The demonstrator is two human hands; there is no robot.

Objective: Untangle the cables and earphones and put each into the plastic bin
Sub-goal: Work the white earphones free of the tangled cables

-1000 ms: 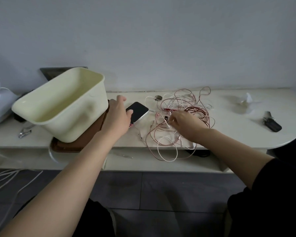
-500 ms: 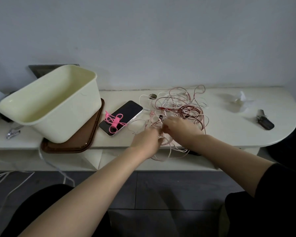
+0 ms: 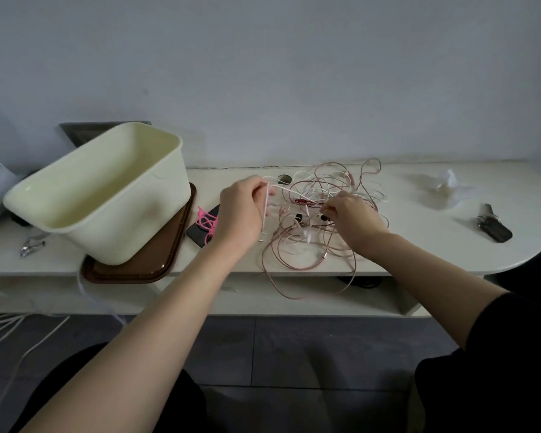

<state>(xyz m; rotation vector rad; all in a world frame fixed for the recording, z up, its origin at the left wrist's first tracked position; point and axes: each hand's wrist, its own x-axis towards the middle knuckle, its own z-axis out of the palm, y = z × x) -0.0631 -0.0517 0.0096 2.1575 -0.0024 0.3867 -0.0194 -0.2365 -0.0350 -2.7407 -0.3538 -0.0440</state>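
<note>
1. Pinching a white cable (image 3: 265, 210), the left hand (image 3: 241, 214) holds it above the tangle (image 3: 322, 185) on the counter (image 3: 419, 239).
2. Fingers (image 3: 330, 209) of the right hand (image 3: 356, 223) curl into the tangle, seemingly gripping strands.
3. The plastic bin (image 3: 132, 226) looks empty; everything remains.

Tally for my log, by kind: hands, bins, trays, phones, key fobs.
Hands: 2, left hand and right hand, both gripping the cables
Plastic bin: 1
Brown tray: 1
Phone: 1
Key fob: 1
Total: 6
</note>
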